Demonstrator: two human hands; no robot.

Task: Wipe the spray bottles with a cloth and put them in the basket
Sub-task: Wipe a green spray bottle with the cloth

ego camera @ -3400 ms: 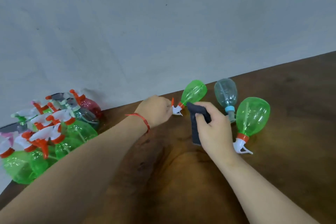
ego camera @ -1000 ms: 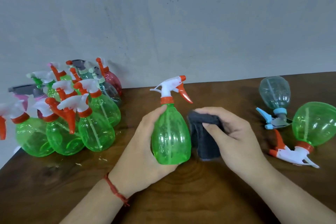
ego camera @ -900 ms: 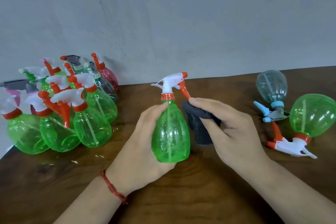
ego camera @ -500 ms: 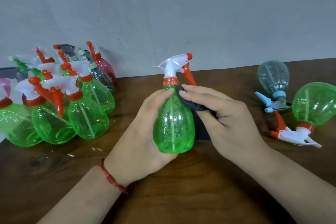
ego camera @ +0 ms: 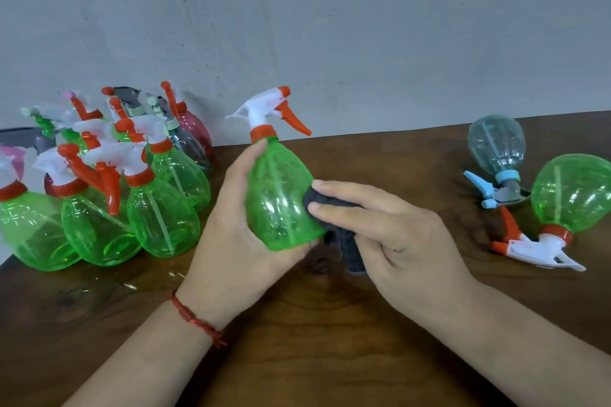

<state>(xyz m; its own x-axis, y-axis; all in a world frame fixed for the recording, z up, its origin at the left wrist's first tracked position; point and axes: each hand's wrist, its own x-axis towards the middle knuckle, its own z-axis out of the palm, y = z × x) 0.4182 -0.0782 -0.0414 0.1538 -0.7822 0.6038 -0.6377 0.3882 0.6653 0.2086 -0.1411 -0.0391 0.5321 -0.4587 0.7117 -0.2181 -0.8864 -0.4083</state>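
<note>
My left hand [ego camera: 231, 241] grips a green spray bottle [ego camera: 279, 198] with a white and orange trigger head, upright above the wooden table [ego camera: 330, 340]. My right hand [ego camera: 396, 235] holds a dark grey cloth [ego camera: 344, 241] and presses it against the bottle's right side with straight fingers, the rest of the cloth hanging under the palm. To the right a pale blue bottle [ego camera: 496, 149] and a second green bottle [ego camera: 572, 195] lie on their sides. No basket can be made out for certain.
Several upright spray bottles [ego camera: 109, 195], mostly green with one pink, stand crowded at the table's left end against the grey wall [ego camera: 297, 26]. A grey object [ego camera: 20, 139] shows behind them at the left edge.
My left hand picked the green bottle off the table and stood it upright. The right hand brought the cloth up to the bottle's neck, then slid it down the right side.
</note>
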